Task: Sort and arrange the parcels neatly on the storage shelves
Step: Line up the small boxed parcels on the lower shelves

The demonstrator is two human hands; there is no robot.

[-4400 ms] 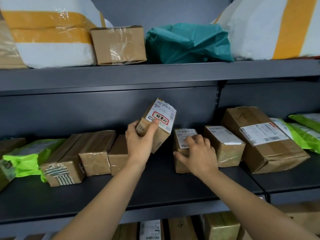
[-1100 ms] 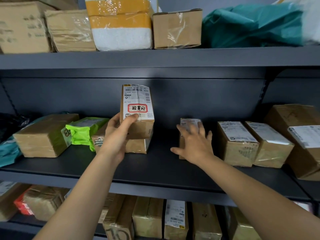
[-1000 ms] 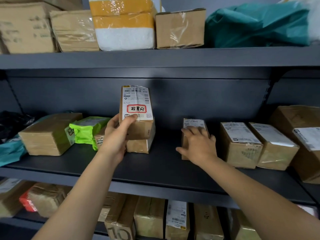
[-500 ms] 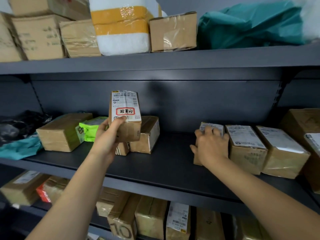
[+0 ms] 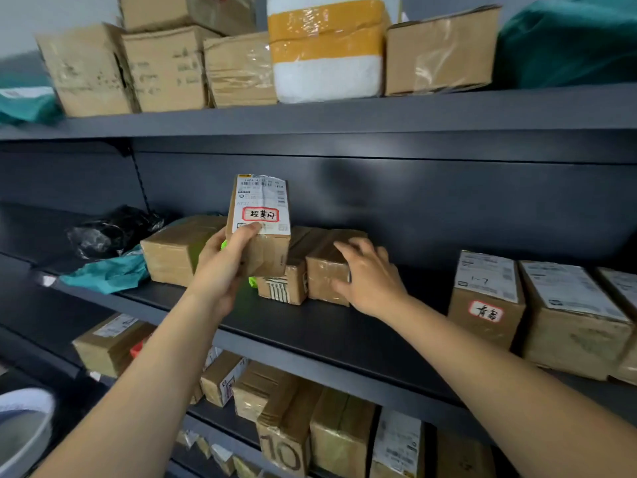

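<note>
- The left hand (image 5: 224, 267) grips a labelled parcel (image 5: 262, 232), a small brown box held upright in the air in front of the middle shelf (image 5: 344, 326). The thumb presses on the lower edge of its white label and the fingers go behind it.
- The label faces the camera and bears a barcode and a red-framed handwritten mark.
- The right hand (image 5: 370, 277) lies with spread, fairly straight fingers over the top of a taped box (image 5: 325, 270) that stands on the middle shelf. It touches the box without clasping it.
- Just left of the taped box, touching it, stands a striped box (image 5: 284, 288), partly hidden behind the held parcel.
- Further left on the same shelf sits a large brown box (image 5: 172, 253). A bit of a bright green bag (image 5: 253, 281) peeks out by the left hand. A teal bag (image 5: 107, 272) and a black plastic bag (image 5: 110, 229) lie at the far left.
- Well apart to the right stands a red-tagged box (image 5: 486, 298), with another labelled box (image 5: 572, 315) just beside it.
- The upper shelf (image 5: 344, 112) carries a row of cartons (image 5: 165, 67), a white and orange parcel (image 5: 327, 46) and a dark teal sack (image 5: 568, 43).
- Below the middle shelf stand more boxes, among them a box marked "10" (image 5: 282, 450).
</note>
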